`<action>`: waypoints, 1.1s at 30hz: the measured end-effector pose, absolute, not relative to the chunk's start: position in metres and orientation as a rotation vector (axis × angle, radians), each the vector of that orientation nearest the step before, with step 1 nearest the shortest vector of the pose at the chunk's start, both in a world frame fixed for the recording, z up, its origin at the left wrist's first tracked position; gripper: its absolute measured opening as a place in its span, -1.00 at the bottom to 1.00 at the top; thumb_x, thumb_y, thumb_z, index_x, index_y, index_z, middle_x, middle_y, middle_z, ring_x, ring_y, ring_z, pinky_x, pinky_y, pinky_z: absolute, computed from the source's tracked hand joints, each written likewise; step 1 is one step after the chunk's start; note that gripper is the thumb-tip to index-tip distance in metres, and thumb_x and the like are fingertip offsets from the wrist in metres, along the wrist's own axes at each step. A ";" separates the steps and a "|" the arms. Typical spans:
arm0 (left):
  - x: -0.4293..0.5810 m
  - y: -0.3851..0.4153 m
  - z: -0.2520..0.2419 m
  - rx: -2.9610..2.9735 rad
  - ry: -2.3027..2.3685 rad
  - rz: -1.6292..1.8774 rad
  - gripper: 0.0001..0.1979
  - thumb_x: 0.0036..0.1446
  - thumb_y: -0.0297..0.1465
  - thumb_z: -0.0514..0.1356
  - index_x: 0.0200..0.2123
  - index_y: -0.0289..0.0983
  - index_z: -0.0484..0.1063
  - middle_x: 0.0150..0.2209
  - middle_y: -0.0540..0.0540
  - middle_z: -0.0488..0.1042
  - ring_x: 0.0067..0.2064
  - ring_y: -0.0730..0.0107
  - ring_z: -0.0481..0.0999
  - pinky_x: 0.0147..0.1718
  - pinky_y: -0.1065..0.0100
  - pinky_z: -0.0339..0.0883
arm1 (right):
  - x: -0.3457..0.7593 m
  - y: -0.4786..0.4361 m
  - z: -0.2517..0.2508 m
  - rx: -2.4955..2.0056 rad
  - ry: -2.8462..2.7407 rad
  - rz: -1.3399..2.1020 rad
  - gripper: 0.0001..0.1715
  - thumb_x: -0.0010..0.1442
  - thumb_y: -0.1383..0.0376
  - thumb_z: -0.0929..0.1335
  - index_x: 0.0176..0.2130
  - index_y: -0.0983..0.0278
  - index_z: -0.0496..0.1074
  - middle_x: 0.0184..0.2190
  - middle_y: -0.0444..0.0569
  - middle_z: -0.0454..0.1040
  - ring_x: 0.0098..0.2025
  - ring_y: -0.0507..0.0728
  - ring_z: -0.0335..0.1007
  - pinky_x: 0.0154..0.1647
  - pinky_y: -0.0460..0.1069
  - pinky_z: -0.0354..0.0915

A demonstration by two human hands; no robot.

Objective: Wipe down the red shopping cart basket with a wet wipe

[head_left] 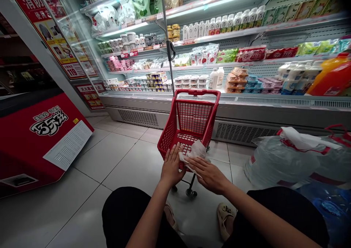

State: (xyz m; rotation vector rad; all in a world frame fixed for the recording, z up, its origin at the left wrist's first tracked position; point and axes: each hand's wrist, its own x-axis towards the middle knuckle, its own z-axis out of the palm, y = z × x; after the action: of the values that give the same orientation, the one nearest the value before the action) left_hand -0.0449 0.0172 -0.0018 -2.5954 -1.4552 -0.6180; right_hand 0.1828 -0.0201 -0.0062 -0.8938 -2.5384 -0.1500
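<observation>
Left hand (pixel 172 166) open, fingers straight and together, at the left part of the near edge of a small red cart (pixel 168 135). Right hand (pixel 207 173) has fingers extended over a crumpled white wipe (pixel 198 150) at that edge's right part; can't tell if it pinches the wipe or just presses on it. Part of the wipe sits between the two hands, the bulk bunched up beyond the right fingers, against the cart's near right corner.

Below the forearms: black trousers (pixel 127 211), knees spread, and beige shoes (pixel 225 211) on the tiled floor (pixel 115 156).

Cart stands upright on the floor between person and cooler. Near caster (pixel 191 193) shows below the near edge; handle (pixel 188 91) is at the far end.

Right side of the floor: big clear bottles (pixel 282 162) in plastic wrap with red straps, plus a blue bottle (pixel 327 206) nearer the person. Left side: red freezer (pixel 24 156) with a white vent panel, well apart from the cart.

Behind the cart, lit cooler (pixel 246 101). Bottom shelf: lidded tubs (pixel 191 81) left of two white bottles (pixel 216 78); orange drink bottle (pixel 326 76) toward the right end. Red poster (pixel 46 25) hangs left of the cooler.
</observation>
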 end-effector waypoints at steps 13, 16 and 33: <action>-0.041 0.032 0.001 -2.595 -1.444 -0.595 -0.01 0.20 -0.34 0.20 0.54 -0.23 -0.31 0.55 -0.13 -0.16 0.55 0.16 -0.17 0.48 -0.01 -0.19 | 0.225 0.061 -0.001 -1.100 -2.374 -0.221 -0.28 0.45 0.36 0.14 0.51 0.24 -0.03 0.44 0.05 0.22 0.50 0.18 0.00 0.48 0.28 0.11; -0.043 0.036 0.001 -2.604 -1.436 -0.596 -0.01 0.19 -0.34 0.20 0.54 -0.23 -0.31 0.55 -0.12 -0.17 0.55 0.17 -0.18 0.48 0.00 -0.21 | 0.208 0.040 -0.007 -1.040 -2.353 -0.187 -0.32 0.40 0.38 0.18 0.45 0.32 0.15 0.37 0.11 0.32 0.49 0.23 0.02 0.47 0.27 0.14; -0.028 0.034 -0.003 -2.622 -1.397 -0.613 -0.01 0.25 -0.30 0.20 0.54 -0.20 -0.35 0.55 -0.13 -0.18 0.55 0.15 -0.18 0.48 -0.02 -0.19 | 0.249 0.094 -0.001 -1.251 -2.362 -0.293 -0.36 0.43 0.30 0.16 0.42 0.31 0.20 0.35 0.13 0.35 0.45 0.20 0.14 0.49 0.28 0.05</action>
State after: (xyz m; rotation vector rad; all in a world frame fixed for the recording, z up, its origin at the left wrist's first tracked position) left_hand -0.0284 0.0338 -0.0028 -2.6220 -1.3975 -0.6130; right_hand 0.2485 0.0942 -0.0009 -1.2510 -2.3621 -0.2934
